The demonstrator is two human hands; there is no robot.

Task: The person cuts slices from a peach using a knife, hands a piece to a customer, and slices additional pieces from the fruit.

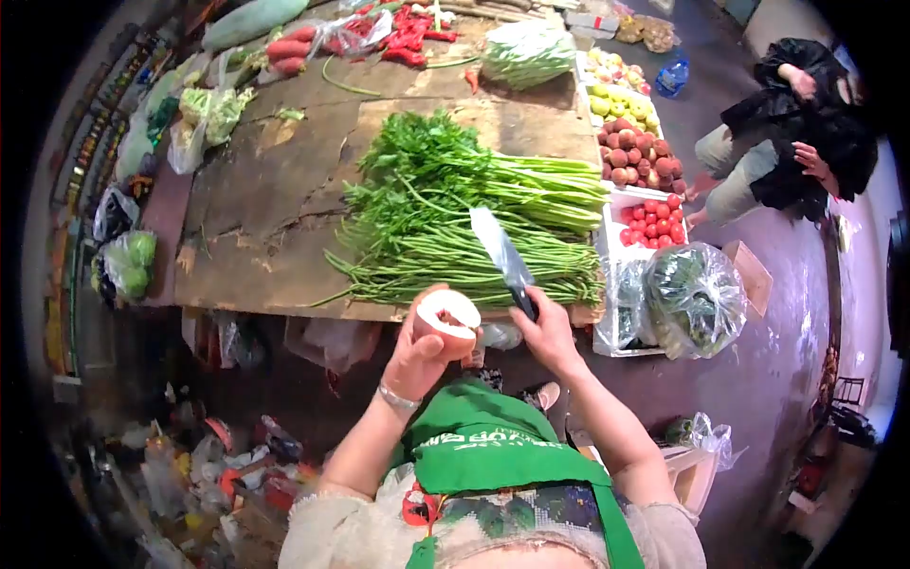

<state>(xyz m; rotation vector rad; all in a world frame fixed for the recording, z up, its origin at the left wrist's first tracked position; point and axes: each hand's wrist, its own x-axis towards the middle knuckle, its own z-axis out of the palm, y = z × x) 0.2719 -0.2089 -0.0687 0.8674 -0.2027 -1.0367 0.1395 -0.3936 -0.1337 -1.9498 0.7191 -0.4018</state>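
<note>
My left hand (422,353) is wrapped round a cut peach (449,311), its white flesh and reddish centre facing up, held just off the table's front edge. A wedge is gone from its right side. In my right hand (551,332) is a kitchen knife (500,247) with a black handle, the blade slanting up and left, apart from the fruit. Behind the blade, long green beans (455,270) lie on the wooden table (275,204), with leafy celery (427,156) beyond them.
To the right stand boxes of peaches (637,156), green fruit (621,104) and tomatoes (654,223), near bagged greens (697,299). Red peppers (408,38) lie at the back. A seated person (806,133) is at the right. Plastic bags and scraps (209,474) litter the lower left.
</note>
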